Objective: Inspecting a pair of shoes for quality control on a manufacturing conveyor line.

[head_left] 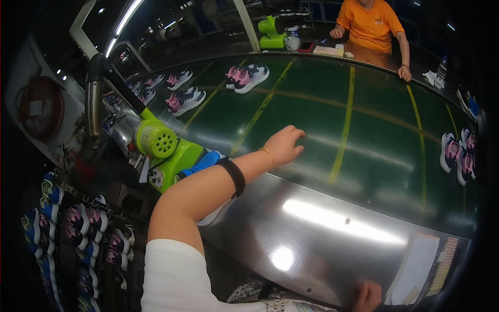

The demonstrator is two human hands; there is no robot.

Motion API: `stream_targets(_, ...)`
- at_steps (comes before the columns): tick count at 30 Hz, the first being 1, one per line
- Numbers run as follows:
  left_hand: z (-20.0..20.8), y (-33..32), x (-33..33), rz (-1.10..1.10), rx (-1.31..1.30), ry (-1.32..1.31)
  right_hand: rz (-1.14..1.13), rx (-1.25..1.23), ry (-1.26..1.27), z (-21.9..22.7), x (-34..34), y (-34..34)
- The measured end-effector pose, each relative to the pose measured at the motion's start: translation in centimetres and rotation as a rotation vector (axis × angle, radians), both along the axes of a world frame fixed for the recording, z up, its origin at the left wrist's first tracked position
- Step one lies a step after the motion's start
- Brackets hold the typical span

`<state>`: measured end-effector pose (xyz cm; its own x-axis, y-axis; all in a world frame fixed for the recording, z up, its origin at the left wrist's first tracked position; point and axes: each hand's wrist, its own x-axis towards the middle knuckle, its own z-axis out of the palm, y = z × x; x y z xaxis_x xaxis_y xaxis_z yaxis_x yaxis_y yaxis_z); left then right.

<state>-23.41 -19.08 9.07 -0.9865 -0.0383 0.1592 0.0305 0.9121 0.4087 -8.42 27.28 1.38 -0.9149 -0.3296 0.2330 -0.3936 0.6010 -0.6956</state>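
My left hand (285, 145) reaches out over the green conveyor belt (317, 122), its thumb and fingers apart and nothing between them. A thin bracelet and a dark band circle that arm. Low in the view, my right hand (367, 297) rests by the near edge of the metal table (317, 223). Its fingers are curled in, and whatever they may hold is hidden. Beyond my left hand, pink, navy and white sneakers (251, 78) stand on the belt. Another pair of sneakers (185, 100) sits nearer on the left, and more sneakers (458, 156) are at the far right.
A green blower-like machine (179, 161) with a blue hose (200, 164) stands left of my forearm. Racks of shoes (86, 223) fill the lower left. Papers (413, 268) lie at the table's right. Across the belt, a person in an orange shirt (371, 23) touches its far edge.
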Motion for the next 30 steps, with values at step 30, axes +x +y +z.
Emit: stream_targets(30,-1.8,-32.2,-13.8,0.724,-0.601,-0.323,-0.112,0.515,0.099,-0.1,-0.7,-5.0)
